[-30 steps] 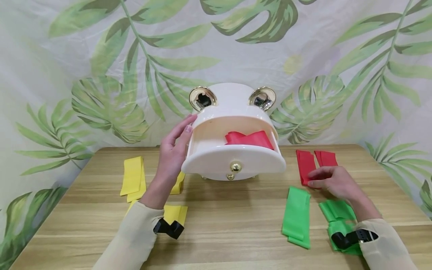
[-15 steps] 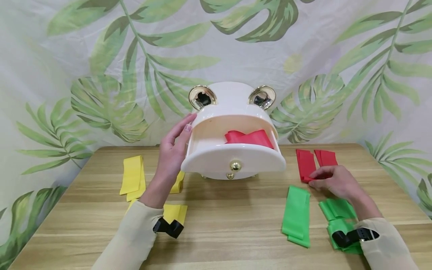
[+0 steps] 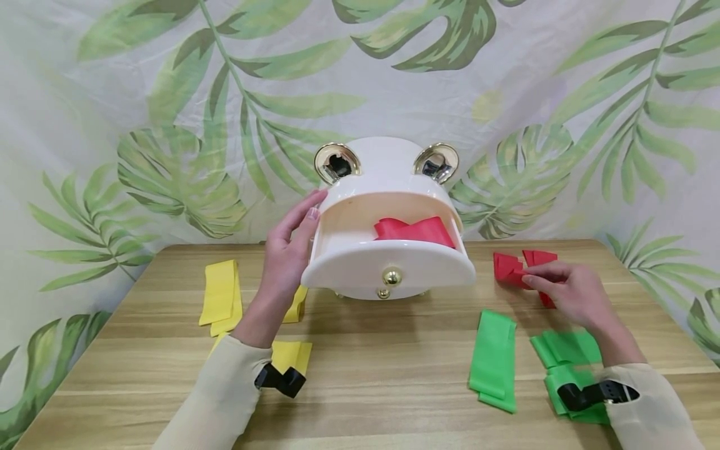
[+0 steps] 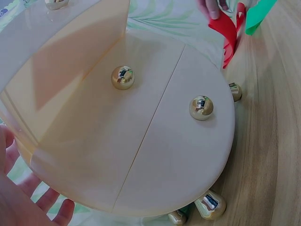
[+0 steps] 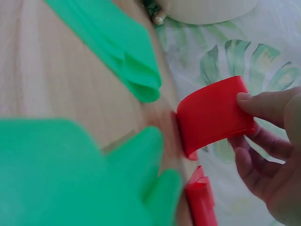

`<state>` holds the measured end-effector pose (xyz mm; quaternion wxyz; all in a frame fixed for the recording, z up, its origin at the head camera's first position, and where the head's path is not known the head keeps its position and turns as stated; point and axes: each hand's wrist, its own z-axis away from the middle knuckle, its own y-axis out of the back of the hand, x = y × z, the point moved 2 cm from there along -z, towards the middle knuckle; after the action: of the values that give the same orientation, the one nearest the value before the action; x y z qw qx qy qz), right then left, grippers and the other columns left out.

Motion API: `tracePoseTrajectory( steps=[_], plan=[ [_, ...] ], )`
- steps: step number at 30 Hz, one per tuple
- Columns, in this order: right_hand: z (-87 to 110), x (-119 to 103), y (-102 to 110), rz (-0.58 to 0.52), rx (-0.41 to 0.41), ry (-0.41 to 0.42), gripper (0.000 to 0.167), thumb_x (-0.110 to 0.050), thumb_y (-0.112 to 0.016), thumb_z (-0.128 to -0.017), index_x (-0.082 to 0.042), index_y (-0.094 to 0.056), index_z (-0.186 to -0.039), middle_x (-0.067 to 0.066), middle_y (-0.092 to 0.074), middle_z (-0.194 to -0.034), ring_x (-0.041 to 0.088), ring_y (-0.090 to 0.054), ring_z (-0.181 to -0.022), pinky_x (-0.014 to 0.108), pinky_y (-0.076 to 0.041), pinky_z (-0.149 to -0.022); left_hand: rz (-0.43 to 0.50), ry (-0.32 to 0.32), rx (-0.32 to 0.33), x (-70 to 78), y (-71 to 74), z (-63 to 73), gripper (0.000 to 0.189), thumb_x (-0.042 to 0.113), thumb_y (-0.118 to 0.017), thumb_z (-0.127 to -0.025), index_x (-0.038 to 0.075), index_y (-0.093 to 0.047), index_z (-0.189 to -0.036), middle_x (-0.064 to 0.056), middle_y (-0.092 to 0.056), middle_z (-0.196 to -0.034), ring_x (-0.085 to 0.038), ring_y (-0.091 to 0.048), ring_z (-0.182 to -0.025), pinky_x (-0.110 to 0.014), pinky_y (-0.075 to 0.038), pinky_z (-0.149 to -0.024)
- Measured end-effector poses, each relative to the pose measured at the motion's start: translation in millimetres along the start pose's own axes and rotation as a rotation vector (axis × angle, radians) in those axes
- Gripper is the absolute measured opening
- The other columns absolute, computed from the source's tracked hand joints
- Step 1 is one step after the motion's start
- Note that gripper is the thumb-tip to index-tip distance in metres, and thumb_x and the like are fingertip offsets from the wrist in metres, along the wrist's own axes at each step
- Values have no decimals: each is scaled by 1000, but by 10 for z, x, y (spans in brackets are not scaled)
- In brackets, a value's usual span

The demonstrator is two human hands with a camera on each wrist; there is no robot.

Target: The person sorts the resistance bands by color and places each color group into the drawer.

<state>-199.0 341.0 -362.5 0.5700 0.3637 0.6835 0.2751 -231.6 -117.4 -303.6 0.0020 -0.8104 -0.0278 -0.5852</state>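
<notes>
A white frog-shaped drawer box [image 3: 388, 164] with gold-rimmed eyes stands at the back of the table, its upper drawer [image 3: 343, 265] pulled out. A red ribbon [image 3: 417, 230] lies in that drawer, toward the right. My left hand [image 3: 288, 253] rests on the box's left side with loosely extended fingers, also visible at the edge in the left wrist view. With thumb and fingers my right hand [image 3: 579, 297] pinches one end of a folded red ribbon [image 5: 214, 113]; its raised end bends up from the table. Another red ribbon [image 3: 541, 257] lies just behind, partly covered by the hand.
Two folded green ribbons, one left [image 3: 492, 359] and one right [image 3: 568, 350], lie at the front right, the latter under my right wrist. Several yellow ribbons [image 3: 219, 290] lie at the left, some behind my left forearm. A leaf-print cloth [image 3: 394, 94] hangs behind the table [image 3: 382, 387].
My right hand has taken the near end of the red ribbon and lifted it, moving slightly up and right. The left hand and the drawer box have stayed in place.
</notes>
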Motion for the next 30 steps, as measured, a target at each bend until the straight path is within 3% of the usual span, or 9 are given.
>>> tracePoseTrajectory(
  steps=[5, 8, 11, 15, 21, 24, 27, 30],
  plan=[
    [18, -105, 81, -13, 96, 13, 34, -31, -72, -103, -3, -80, -121, 27, -78, -115, -15, -51, -80, 17, -48, -63, 2, 1, 1, -5, 1, 4, 38, 36, -55, -111, 27, -66, -147, 16, -53, -161, 0, -41, -152, -37, -34, -129],
    [29, -169, 126, -39, 144, 6, 36, -30, -72, -103, -2, -78, -124, 25, -79, -111, -17, -55, -77, 14, -50, -63, 5, 0, -1, -8, 4, 4, 38, 35, -55, -111, 26, -65, -147, 16, -53, -161, -1, -42, -152, -38, -35, -129],
    [46, -231, 178, -77, 196, -1, 35, -30, -74, -102, -3, -77, -124, 2, -80, -98, -15, -59, -75, 9, -50, -65, 1, -2, -2, -10, 5, 2, 38, 35, -55, -111, 26, -65, -147, 17, -54, -160, -1, -42, -152, -38, -35, -129],
    [70, -320, 253, -115, 281, 26, 30, -26, -77, -99, -1, -78, -116, -35, -63, -84, -14, -60, -73, 7, -49, -65, -3, -5, -3, -8, 4, 0, 38, 36, -55, -111, 26, -65, -147, 15, -54, -161, -1, -41, -152, -38, -34, -129],
    [103, -439, 316, -95, 328, 61, 27, -24, -79, -97, -2, -81, -113, -44, -58, -79, -13, -58, -72, 8, -46, -64, 3, -2, -4, -2, -2, -3, 38, 36, -55, -111, 27, -66, -147, 13, -53, -162, -1, -41, -152, -38, -33, -130],
    [115, -505, 319, -73, 325, 86, 24, -20, -81, -96, -3, -82, -112, -36, -64, -80, -15, -58, -70, 7, -46, -64, 5, -2, -2, 1, -6, -6, 38, 35, -55, -111, 26, -66, -147, 13, -53, -162, -1, -41, -153, -39, -34, -129],
    [139, -576, 311, -55, 328, 110, 22, -18, -81, -95, -4, -83, -112, -7, -79, -85, -16, -57, -69, 6, -46, -63, 5, -1, -2, 2, -9, -7, 39, 35, -54, -111, 26, -65, -147, 11, -52, -163, -2, -42, -152, -40, -35, -129],
    [175, -655, 302, -45, 337, 135, 22, -17, -80, -96, -3, -82, -113, 19, -80, -96, -17, -56, -70, 5, -46, -63, 9, 1, -4, 3, -11, -8, 39, 35, -54, -111, 26, -65, -147, 10, -52, -163, -3, -42, -152, -40, -36, -128]
  ],
)
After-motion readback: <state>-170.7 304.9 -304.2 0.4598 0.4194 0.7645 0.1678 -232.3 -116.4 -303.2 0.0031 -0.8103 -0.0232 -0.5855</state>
